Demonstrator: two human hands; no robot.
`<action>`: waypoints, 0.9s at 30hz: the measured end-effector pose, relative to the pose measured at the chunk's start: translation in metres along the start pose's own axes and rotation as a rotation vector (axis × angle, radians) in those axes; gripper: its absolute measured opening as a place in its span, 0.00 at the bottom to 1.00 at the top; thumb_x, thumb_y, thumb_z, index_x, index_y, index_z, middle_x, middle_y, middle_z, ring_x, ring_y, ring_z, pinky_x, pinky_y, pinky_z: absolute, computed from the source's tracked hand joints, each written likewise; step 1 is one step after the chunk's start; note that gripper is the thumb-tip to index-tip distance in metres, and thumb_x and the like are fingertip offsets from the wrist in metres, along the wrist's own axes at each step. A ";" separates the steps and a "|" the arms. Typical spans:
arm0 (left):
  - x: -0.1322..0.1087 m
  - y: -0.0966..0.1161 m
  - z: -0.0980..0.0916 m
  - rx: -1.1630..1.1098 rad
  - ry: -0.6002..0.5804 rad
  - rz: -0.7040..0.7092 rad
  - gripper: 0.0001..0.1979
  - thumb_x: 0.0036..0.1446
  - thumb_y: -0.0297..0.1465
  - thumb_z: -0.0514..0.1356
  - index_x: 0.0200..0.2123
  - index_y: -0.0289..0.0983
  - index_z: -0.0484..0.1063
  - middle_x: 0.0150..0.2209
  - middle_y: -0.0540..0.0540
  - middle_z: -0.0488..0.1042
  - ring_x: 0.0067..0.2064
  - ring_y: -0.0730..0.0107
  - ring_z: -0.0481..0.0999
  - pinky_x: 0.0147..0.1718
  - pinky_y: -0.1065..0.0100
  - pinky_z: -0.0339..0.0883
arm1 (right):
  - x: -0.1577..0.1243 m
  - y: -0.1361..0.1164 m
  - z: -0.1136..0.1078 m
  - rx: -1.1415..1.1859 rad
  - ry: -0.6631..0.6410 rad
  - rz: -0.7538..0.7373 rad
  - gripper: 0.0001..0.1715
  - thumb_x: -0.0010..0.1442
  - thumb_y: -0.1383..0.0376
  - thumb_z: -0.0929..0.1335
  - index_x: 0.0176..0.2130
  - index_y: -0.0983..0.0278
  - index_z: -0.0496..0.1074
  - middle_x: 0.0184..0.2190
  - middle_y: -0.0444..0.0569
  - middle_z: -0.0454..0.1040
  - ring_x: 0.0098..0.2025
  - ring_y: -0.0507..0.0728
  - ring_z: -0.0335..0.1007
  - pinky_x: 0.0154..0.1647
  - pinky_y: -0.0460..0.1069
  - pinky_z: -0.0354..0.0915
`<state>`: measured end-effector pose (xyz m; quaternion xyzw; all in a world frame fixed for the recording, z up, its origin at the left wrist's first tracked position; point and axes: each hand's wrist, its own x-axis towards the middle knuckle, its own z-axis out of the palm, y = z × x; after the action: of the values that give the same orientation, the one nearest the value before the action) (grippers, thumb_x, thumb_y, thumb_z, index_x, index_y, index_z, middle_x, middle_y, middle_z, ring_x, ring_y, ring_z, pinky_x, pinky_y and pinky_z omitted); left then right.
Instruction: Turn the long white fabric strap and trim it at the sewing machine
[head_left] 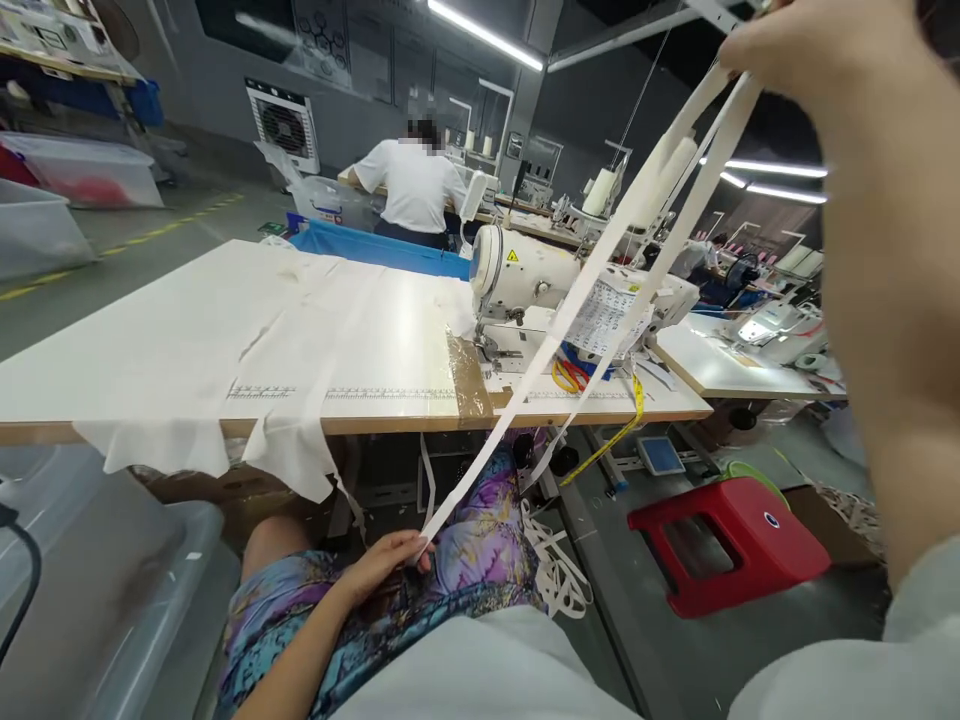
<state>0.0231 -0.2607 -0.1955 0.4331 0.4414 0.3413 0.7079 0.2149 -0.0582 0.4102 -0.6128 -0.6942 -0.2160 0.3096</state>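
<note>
White tape (570, 330) runs taut on a diagonal from lap level up to the top right of the view, passing in front of the sewing machine (540, 285). We hold it at both ends: our left hand (390, 565) rests on the patterned lap and pinches the lower end between thumb and fingertips, while our right hand (825, 50) is raised close to the camera and closed over the upper part, where two runs of tape meet — the exact finger position there we cannot tell.

Ordered by size, we note:
- worktable (112, 360) — wide, flat, pale top with a printed ruler along its front edge;
- white fabric (292, 440), thin and limp, draped over that edge;
- red stool (731, 540), hard moulded plastic, on the floor;
- tape itself, narrow, flat and woven.

We judge the tape light, soft and fully flexible, with little stretch. It should be gripped flat between finger pads, since it twists easily.
</note>
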 end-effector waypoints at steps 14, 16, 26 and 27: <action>0.037 -0.051 -0.009 0.160 0.057 0.070 0.38 0.38 0.67 0.60 0.38 0.41 0.82 0.42 0.42 0.81 0.51 0.44 0.75 0.56 0.54 0.63 | 0.002 -0.030 0.023 -0.072 0.012 -0.250 0.20 0.61 0.58 0.63 0.22 0.66 0.60 0.37 0.50 0.75 0.41 0.45 0.67 0.32 0.47 0.48; 0.037 -0.053 -0.011 0.178 0.059 0.062 0.36 0.39 0.66 0.60 0.36 0.42 0.82 0.42 0.43 0.81 0.52 0.43 0.75 0.56 0.54 0.63 | 0.000 -0.036 0.024 -0.057 0.012 -0.276 0.21 0.62 0.59 0.64 0.22 0.64 0.57 0.36 0.49 0.75 0.38 0.44 0.65 0.31 0.46 0.48; 0.035 -0.058 -0.012 0.180 0.084 0.055 0.40 0.37 0.68 0.59 0.38 0.40 0.82 0.44 0.42 0.81 0.52 0.44 0.75 0.56 0.56 0.64 | 0.000 -0.052 0.031 -0.012 0.007 -0.343 0.23 0.64 0.58 0.65 0.22 0.62 0.56 0.31 0.46 0.70 0.33 0.44 0.61 0.31 0.44 0.51; 0.035 -0.058 -0.012 0.181 0.084 0.054 0.40 0.37 0.68 0.59 0.38 0.40 0.82 0.43 0.42 0.81 0.52 0.44 0.75 0.55 0.56 0.64 | -0.001 -0.053 0.032 -0.013 -0.002 -0.348 0.24 0.64 0.58 0.65 0.21 0.62 0.55 0.31 0.46 0.71 0.34 0.44 0.61 0.31 0.44 0.51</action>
<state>0.0309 -0.2491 -0.2628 0.4925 0.4880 0.3370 0.6370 0.1578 -0.0455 0.3904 -0.4857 -0.7886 -0.2705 0.2629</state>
